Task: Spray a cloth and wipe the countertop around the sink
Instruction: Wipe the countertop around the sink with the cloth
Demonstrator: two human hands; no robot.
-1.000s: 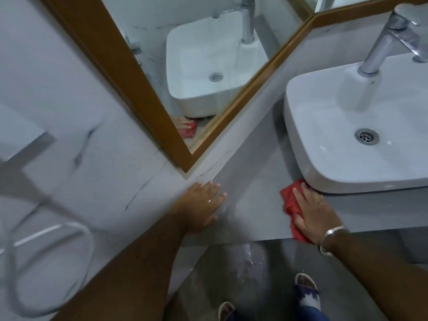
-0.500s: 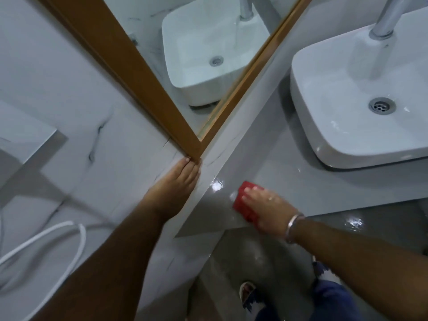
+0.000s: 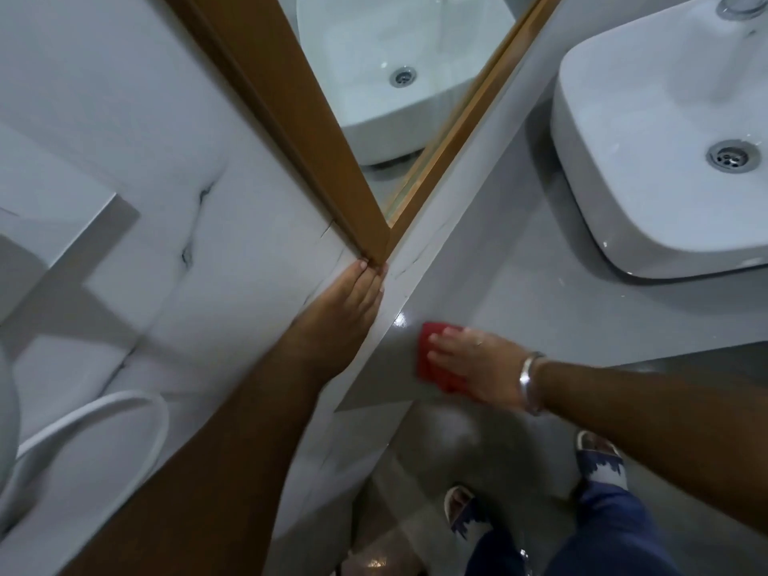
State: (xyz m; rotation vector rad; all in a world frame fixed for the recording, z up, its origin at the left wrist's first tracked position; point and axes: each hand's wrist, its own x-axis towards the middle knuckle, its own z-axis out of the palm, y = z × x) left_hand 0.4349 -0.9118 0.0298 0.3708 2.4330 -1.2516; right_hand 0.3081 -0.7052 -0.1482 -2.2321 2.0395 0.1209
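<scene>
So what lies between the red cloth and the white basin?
Only bare grey countertop separates the red cloth, pressed flat under the right hand, from the white basin. The head view shows it.

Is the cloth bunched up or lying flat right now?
Flat: the right hand presses the red cloth against the countertop with straight fingers.

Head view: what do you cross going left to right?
White hose → left hand → red cloth → right hand pressing it on the countertop → sink.
</scene>
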